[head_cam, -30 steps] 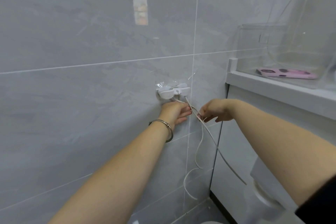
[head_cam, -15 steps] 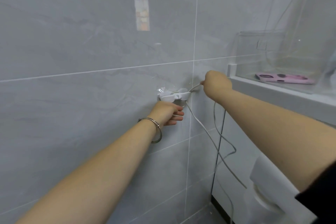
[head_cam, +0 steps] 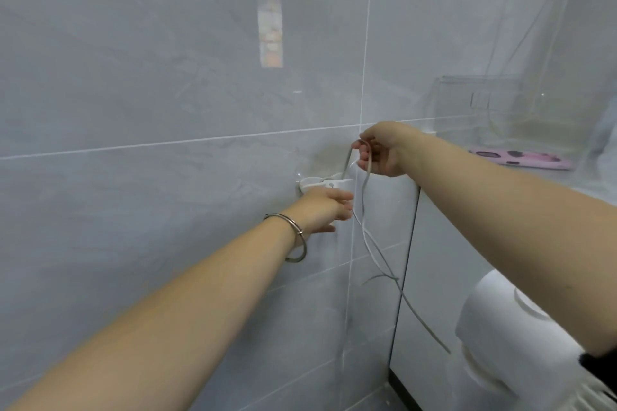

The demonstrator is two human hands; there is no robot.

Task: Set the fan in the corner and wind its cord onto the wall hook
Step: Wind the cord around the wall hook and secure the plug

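R hand (head_cam: 380, 152) has come up from beside the wall hook (head_cam: 320, 182) to above it, pinching a bend of the cord (head_cam: 377, 253) w/ curled fingers; one strand drops to the hook, so another wrap looks underway, winding not done. L hand (head_cam: 324, 207) stays just under the hook, fingers by the cord; can't tell if it grips. Fan (head_cam: 494, 327) sits low right, near the corner by the cabinet (head_cam: 434, 243). Count: 1 hook, 1 cord, 1 fan, 2 hands, 1 bracelet (head_cam: 293, 237)
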